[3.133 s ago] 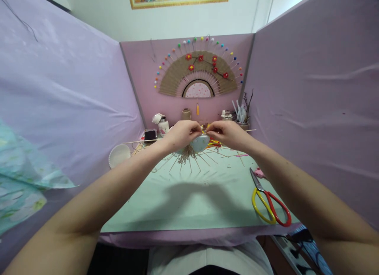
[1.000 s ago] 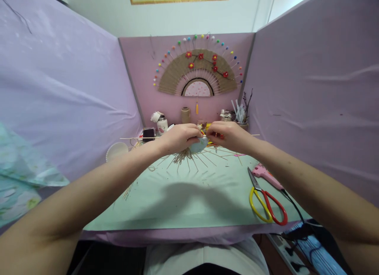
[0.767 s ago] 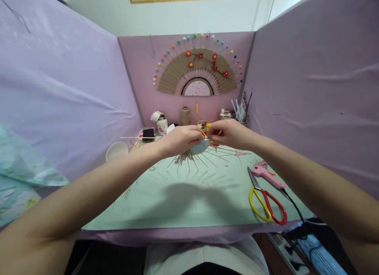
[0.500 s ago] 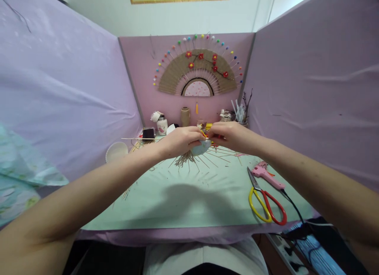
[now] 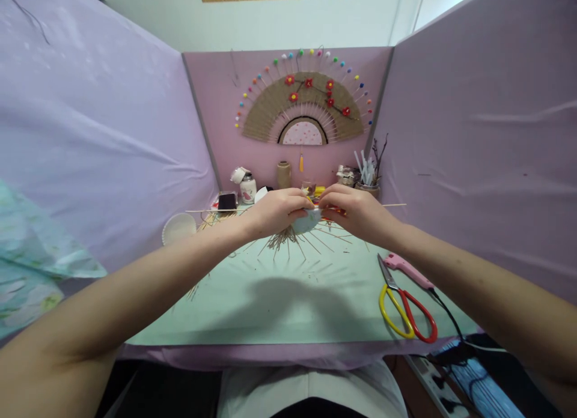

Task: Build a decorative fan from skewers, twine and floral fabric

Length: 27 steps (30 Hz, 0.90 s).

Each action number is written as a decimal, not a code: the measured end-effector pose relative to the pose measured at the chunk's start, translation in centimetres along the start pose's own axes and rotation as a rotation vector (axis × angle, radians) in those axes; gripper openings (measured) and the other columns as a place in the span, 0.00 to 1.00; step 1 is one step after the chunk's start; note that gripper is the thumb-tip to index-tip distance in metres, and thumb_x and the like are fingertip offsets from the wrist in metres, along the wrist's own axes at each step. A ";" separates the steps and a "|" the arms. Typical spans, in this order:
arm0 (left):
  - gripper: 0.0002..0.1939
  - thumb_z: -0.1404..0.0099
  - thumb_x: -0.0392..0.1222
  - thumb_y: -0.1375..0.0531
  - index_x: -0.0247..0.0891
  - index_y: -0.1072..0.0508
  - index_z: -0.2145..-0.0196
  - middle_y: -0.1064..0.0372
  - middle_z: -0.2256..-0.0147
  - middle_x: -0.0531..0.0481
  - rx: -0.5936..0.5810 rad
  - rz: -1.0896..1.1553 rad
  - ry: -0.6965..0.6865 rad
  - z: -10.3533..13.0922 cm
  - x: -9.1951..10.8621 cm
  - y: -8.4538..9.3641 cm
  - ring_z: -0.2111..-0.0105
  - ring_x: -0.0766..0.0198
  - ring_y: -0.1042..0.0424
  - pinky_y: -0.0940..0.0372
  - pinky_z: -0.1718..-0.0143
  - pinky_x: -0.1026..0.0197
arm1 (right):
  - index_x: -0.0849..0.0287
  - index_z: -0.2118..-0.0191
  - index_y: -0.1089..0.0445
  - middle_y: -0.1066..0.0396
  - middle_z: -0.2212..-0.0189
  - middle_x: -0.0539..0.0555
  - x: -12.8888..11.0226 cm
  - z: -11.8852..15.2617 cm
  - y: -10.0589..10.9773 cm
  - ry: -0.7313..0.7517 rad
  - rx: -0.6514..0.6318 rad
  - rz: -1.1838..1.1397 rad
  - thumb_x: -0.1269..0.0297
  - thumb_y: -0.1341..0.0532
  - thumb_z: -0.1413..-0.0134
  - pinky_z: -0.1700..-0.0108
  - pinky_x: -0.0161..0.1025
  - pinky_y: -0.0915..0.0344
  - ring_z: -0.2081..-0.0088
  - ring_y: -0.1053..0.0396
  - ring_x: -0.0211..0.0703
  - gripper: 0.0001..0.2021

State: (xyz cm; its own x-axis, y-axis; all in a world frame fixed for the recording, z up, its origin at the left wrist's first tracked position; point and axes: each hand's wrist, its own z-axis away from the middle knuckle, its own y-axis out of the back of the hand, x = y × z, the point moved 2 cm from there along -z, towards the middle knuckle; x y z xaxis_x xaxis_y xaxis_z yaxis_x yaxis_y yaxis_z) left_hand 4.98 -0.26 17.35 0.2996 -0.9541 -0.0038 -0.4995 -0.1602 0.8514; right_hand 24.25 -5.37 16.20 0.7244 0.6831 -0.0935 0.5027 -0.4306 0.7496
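Observation:
Both hands meet over the table at a half-round fan piece, with a pale blue centre and thin sticks spreading down and outward. My left hand pinches its upper left edge between thumb and fingers. At the upper right edge, the fingers of my right hand are closed on it too. One long thin stick runs sideways along the top edge, its ends showing beyond both hands. Loose brown twine strands hang beneath my left hand. My fingers hide most of the top edge.
Scissors with yellow and red handles and a pink glue gun lie right, partly under my right forearm. A white scalloped dish is left. Behind stand a jar, a twine spool and a pot of sticks. A large fan hangs behind.
My right hand has lowered slightly, its fingers now closer to the edge. The stick's right end now shows beyond it. My right forearm now covers the glue gun's front. My left hand barely moved.

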 end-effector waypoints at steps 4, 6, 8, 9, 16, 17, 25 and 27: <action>0.09 0.33 0.37 0.43 0.37 0.23 0.59 0.24 0.58 0.46 -0.001 0.000 0.006 0.1 0.1 0.0 0.57 0.63 0.25 0.31 0.55 0.60 | 0.60 0.64 0.27 0.27 0.63 0.58 -0.4 -0.2 -0.1 0.000 -0.018 0.002 0.70 0.44 0.40 0.59 0.40 0.33 0.62 0.29 0.45 0.08; 0.09 0.32 0.37 0.43 0.38 0.23 0.59 0.24 0.58 0.46 0.004 -0.001 0.010 0.1 0.2 -0.1 0.57 0.63 0.25 0.31 0.55 0.59 | 0.60 0.64 0.27 0.27 0.63 0.57 -0.4 -0.3 -0.1 0.000 -0.031 0.012 0.71 0.44 0.41 0.59 0.40 0.34 0.62 0.29 0.44 0.07; 0.10 0.32 0.37 0.44 0.37 0.23 0.58 0.25 0.57 0.45 -0.004 -0.005 0.012 0.1 0.2 0.0 0.56 0.62 0.26 0.31 0.54 0.59 | 0.59 0.64 0.28 0.27 0.64 0.56 -0.3 -0.3 0.0 -0.003 -0.037 0.014 0.71 0.43 0.41 0.59 0.39 0.35 0.62 0.30 0.44 0.06; 0.10 0.32 0.37 0.44 0.38 0.23 0.58 0.25 0.56 0.45 -0.021 -0.011 0.012 0.2 0.2 0.1 0.56 0.62 0.26 0.31 0.54 0.59 | 0.59 0.64 0.28 0.27 0.64 0.56 -0.2 -0.2 -0.1 -0.006 -0.036 0.010 0.70 0.43 0.41 0.60 0.39 0.35 0.63 0.30 0.43 0.06; 0.22 0.35 0.42 0.40 0.45 0.32 0.43 0.30 0.48 0.46 -0.279 -0.078 0.090 2.6 -0.3 2.6 0.52 0.60 0.28 0.34 0.54 0.61 | 0.58 0.64 0.30 0.27 0.64 0.56 -0.2 1.0 -0.1 0.005 0.011 -0.026 0.69 0.43 0.39 0.61 0.38 0.36 0.62 0.30 0.43 0.05; 0.22 0.34 0.41 0.40 0.45 0.32 0.43 0.30 0.48 0.47 -0.299 -0.077 0.105 3.0 -0.4 3.0 0.52 0.61 0.28 0.34 0.54 0.61 | 0.58 0.64 0.30 0.27 0.64 0.56 -0.3 1.1 -0.1 0.005 0.014 -0.026 0.69 0.43 0.39 0.60 0.38 0.35 0.62 0.30 0.43 0.05; 0.14 0.30 0.40 0.47 0.41 0.25 0.51 0.25 0.54 0.47 -0.177 0.001 0.134 3.6 0.5 3.7 0.55 0.63 0.27 0.34 0.54 0.60 | 0.58 0.64 0.29 0.27 0.65 0.57 -1.2 1.5 -0.1 0.025 0.014 -0.001 0.70 0.43 0.40 0.59 0.40 0.34 0.62 0.30 0.45 0.06; 0.12 0.31 0.39 0.46 0.39 0.23 0.56 0.23 0.57 0.47 -0.160 0.003 0.145 3.1 0.7 3.7 0.57 0.62 0.26 0.33 0.54 0.60 | 0.58 0.64 0.29 0.27 0.65 0.57 -1.3 1.5 -0.2 0.030 0.008 0.004 0.71 0.43 0.40 0.59 0.40 0.34 0.61 0.30 0.45 0.06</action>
State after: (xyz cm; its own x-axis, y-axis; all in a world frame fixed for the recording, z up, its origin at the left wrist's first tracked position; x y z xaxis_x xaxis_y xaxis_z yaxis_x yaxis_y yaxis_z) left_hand 0.84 -2.34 18.92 0.4173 -0.9064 0.0647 -0.3684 -0.1036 0.9239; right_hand 23.94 -7.09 15.21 0.7115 0.6991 -0.0708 0.5039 -0.4375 0.7447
